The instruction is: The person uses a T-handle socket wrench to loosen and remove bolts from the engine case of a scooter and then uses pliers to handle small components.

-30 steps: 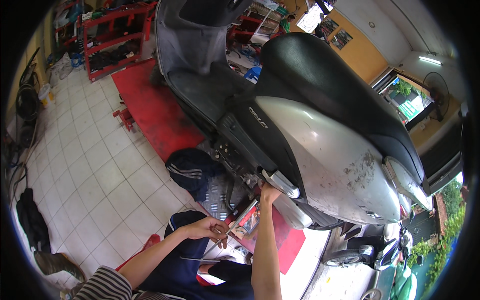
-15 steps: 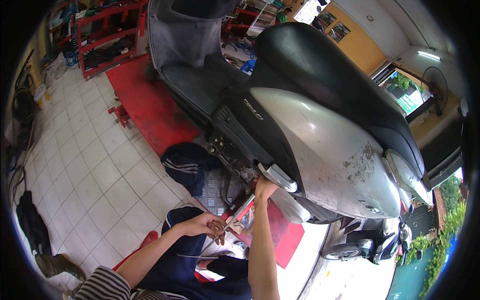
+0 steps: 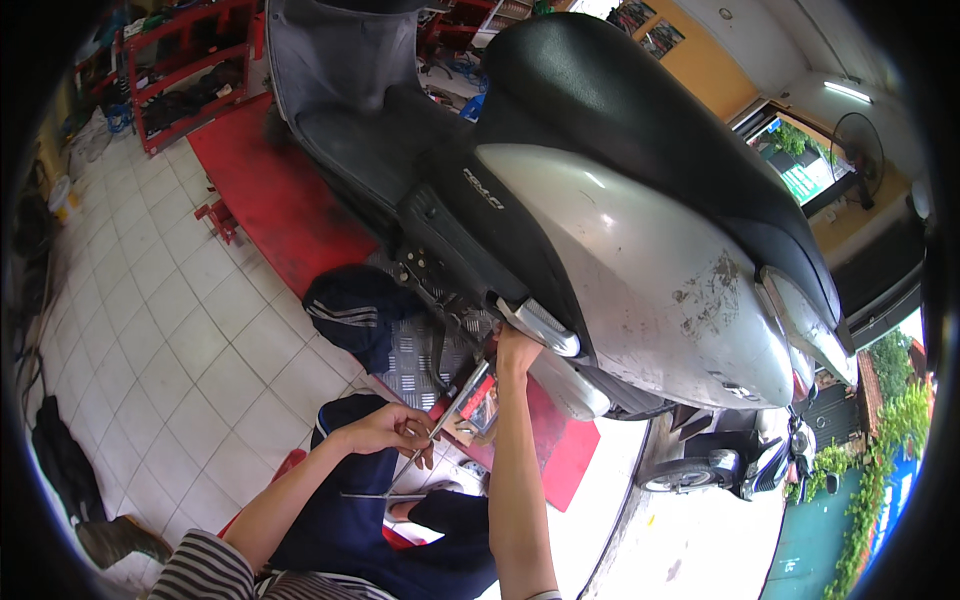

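Observation:
My left hand (image 3: pixel 400 435) is closed round the shaft of a long metal T-handle wrench (image 3: pixel 462 394), whose crossbar lies low, over my dark trouser legs. The shaft slants up to my right hand (image 3: pixel 516 350), tucked beneath the silver footrest (image 3: pixel 540 328) on the side of a silver-and-black scooter (image 3: pixel 640 270). My right fingers are curled and partly hidden, so what they grip there is unclear. The scooter stands on a red lift platform (image 3: pixel 260 190) with a metal tread plate (image 3: pixel 415 375), and a dark striped garment (image 3: pixel 350 315) lies by the plate.
A red rack (image 3: pixel 190 75) stands at the back left on the tiled floor (image 3: pixel 220 380). A wall fan (image 3: pixel 855 150) is at upper right. Another parked motorbike (image 3: pixel 730 465) stands at the right. Dark hoses and cloth lie along the far left.
The whole scene has shifted up and left in the picture. Both hands keep much the same place on the wrench and under the footrest.

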A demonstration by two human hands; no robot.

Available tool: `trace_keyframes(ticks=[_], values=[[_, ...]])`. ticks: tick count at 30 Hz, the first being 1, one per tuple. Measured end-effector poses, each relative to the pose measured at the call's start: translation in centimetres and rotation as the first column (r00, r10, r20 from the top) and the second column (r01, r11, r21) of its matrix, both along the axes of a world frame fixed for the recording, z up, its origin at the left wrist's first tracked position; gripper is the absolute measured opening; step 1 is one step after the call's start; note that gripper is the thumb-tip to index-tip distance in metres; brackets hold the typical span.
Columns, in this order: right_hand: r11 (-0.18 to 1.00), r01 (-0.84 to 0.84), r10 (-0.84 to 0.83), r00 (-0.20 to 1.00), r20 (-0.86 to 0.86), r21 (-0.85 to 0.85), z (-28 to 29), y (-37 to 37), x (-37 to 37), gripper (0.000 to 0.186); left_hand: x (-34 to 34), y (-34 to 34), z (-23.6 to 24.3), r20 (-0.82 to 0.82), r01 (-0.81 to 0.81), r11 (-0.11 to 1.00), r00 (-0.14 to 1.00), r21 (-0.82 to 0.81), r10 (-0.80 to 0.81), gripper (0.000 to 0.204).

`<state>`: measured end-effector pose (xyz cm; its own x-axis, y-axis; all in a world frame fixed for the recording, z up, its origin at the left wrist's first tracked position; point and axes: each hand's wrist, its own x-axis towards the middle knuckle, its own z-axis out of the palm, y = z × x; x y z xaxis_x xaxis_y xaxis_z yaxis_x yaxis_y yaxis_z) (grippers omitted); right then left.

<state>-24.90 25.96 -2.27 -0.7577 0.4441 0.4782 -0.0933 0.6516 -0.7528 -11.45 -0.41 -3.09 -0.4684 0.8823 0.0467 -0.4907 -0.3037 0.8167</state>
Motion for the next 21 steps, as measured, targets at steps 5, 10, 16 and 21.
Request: trace_keyframes(ticks=[5, 10, 16, 21], values=[[0.980, -0.042, 0.038, 0.999, 0.025, 0.196, 0.1, -0.7, 1.0, 0.011, 0.1, -0.3, 0.1, -0.007, -0.023, 0.997, 1.000, -0.075, 0.022, 0.017], [0.972, 0.095, -0.092, 0.996, 0.020, -0.213, 3.4, -6.1, 11.3, 0.025, 0.5, -0.6, 0.4, 0.001, -0.067, 0.993, 0.998, -0.093, 0.067, 0.017], [0.904, 0.279, -0.115, 0.888, 0.446, -0.323, -12.7, -1.0, 24.8, 0.033, 0.5, 0.4, 0.7, 0.052, -0.026, 0.996, 0.998, -0.090, 0.031, 0.016], [0.918, 0.306, -0.095, 0.789, 0.606, -0.254, -18.6, 1.1, 24.5, 0.041, 0.6, 1.0, 0.8, 0.099, -0.030, 0.994, 0.994, -0.106, 0.041, 0.016]])
